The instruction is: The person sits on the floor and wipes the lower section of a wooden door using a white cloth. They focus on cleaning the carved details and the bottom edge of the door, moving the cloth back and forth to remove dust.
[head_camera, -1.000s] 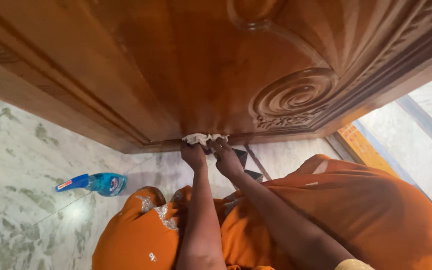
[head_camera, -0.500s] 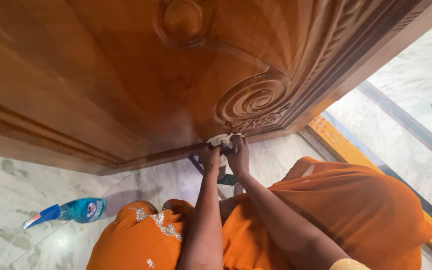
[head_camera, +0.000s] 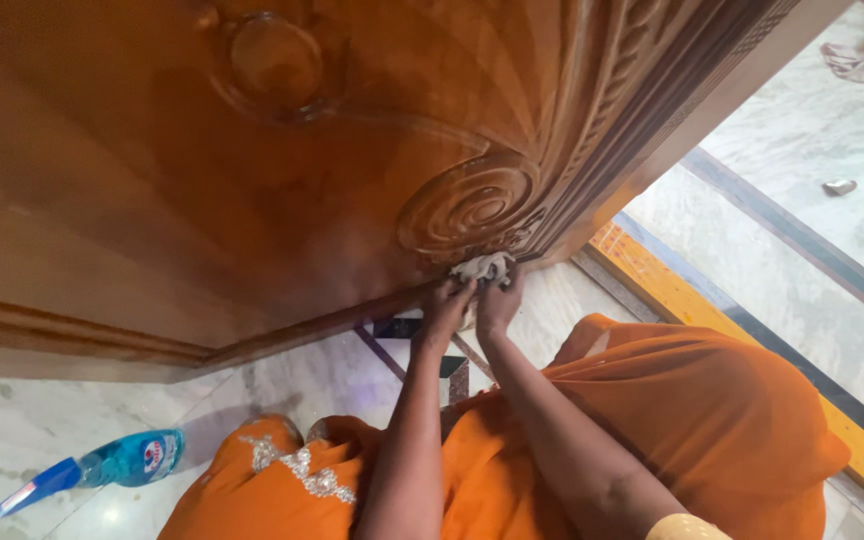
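Note:
A small white cloth [head_camera: 482, 267] is pressed against the bottom moulding of a carved brown wooden door [head_camera: 252, 170], just below its spiral carving [head_camera: 467, 207]. My left hand [head_camera: 444, 305] and my right hand [head_camera: 499, 300] are side by side, both gripping the cloth against the wood. Both forearms reach up from my lap, which is covered in orange fabric [head_camera: 672, 420] with silver trim.
A blue spray bottle [head_camera: 102, 465] lies on its side on the marble floor [head_camera: 12, 430] at the lower left. An orange and dark threshold strip [head_camera: 752, 340] runs diagonally at the right. Beyond it, small objects lie on the pale floor.
Both hands have slid the cloth rightward along the door's bottom edge, from the plain panel to under the spiral carving. The view has swung right, so the spray bottle sits lower left.

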